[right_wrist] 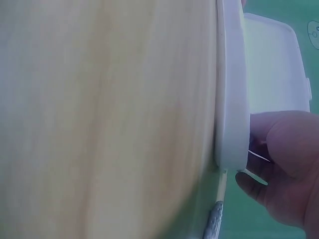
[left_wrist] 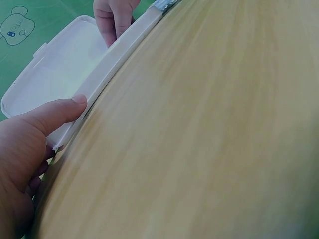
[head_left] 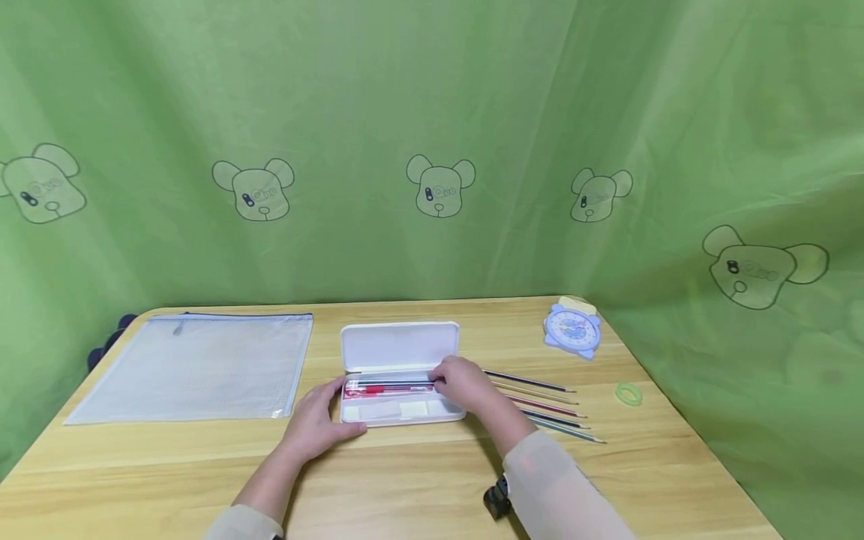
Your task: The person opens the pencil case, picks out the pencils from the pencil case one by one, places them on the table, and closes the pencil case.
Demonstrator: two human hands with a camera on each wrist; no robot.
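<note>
White pencil case [head_left: 405,422], in the head view: lies open near the middle of the wooden table [head_left: 391,495], with lid [head_left: 398,346] raised at the back. Holds dark pencils [head_left: 391,382] in the long rear compartment, a slim item with a red part [head_left: 375,389] beside them, and pale rectangles at the front, too faint to name. Left hand [head_left: 317,424]: grips the case's left end, with thumb at the front corner and fingers toward the rear one. Right hand [head_left: 466,382]: reaches into the right end, with fingers bent over the pencils there; cannot tell whether pinching one or only touching. Five pencils [head_left: 550,407]: lie side by side just right of the case, partly behind the right forearm. Mesh zip pouch [head_left: 202,367]: lies flat to the left. Blue clock toy [head_left: 571,331] and green ring [head_left: 628,394]: lie farther right. Green curtain [head_left: 351,247]: hangs behind, printed with bear heads.

Left wrist view: shows the left thumb laid on the front rim, with other fingers curled at the end, and right fingertips hidden behind the front wall.

Right wrist view: shows the case's right end close up, with bent right fingers beside it; hides any grip.
</note>
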